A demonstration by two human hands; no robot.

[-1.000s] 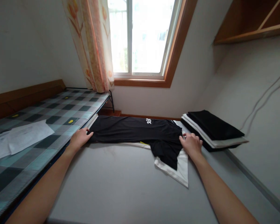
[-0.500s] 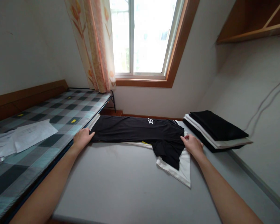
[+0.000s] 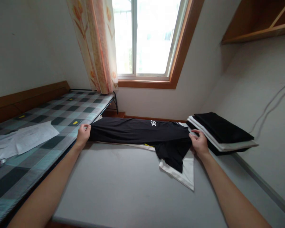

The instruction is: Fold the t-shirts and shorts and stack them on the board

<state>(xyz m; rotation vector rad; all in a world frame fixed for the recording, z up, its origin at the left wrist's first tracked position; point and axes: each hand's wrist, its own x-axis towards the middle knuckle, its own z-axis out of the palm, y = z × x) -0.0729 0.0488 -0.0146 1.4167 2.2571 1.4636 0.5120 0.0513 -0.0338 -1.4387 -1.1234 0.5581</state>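
A black T-shirt [image 3: 133,130] with white lettering on its chest lies folded lengthwise across the grey table [image 3: 123,186]. Its short sleeve points toward me. Beneath it shows a white garment [image 3: 188,174], with a corner sticking out at the right and a thin strip along the near edge. My left hand [image 3: 83,136] pinches the T-shirt's hem end at the left. At the other end, my right hand [image 3: 199,143] is closed on the fabric near the shoulder. The cloth is drawn taut between both hands.
A stack of folded black and white clothes [image 3: 224,131] sits at the table's right, by the wall. On the left is a bed with a checked mattress [image 3: 92,104], papers [image 3: 35,136] lying on it. A window [image 3: 154,38] and curtain [image 3: 97,47] are behind.
My left hand has moved slightly left and up, pulling the hem end with it. My right hand has shifted a little right, stretching the shoulder outward.
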